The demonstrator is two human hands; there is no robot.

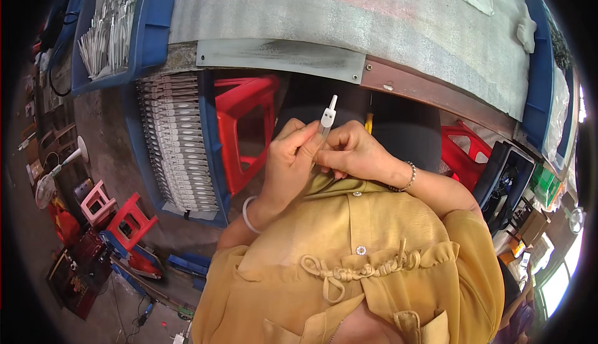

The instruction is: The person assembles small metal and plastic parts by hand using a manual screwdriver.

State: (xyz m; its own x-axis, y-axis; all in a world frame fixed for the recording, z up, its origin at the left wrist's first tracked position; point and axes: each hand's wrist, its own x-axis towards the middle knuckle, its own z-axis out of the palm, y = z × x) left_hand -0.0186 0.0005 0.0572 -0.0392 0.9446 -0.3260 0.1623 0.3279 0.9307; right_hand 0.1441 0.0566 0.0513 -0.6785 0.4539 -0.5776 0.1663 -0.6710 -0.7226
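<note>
A slim white-and-grey handle-like part [328, 117] points away from me, its narrow white tip uppermost. Two small dark dots mark its pale head. My left hand [288, 154], with a white bangle on the wrist, pinches the grey body between thumb and fingers. Close against it is my right hand [356, 152], wearing a beaded bracelet. Its thumb and fingers are curled together at the part's lower end, and what lies between them is hidden. Both hands are held in front of my mustard shirt, below the edge of the worktable [280, 54].
Left of me, a blue crate [215, 182] holds rows of similar white-and-grey parts. Above it, a blue bin [152, 32] contains many thin pale sticks. Red stools [240, 129] stand under the table. A blue bin [539, 95] sits at the table's right end.
</note>
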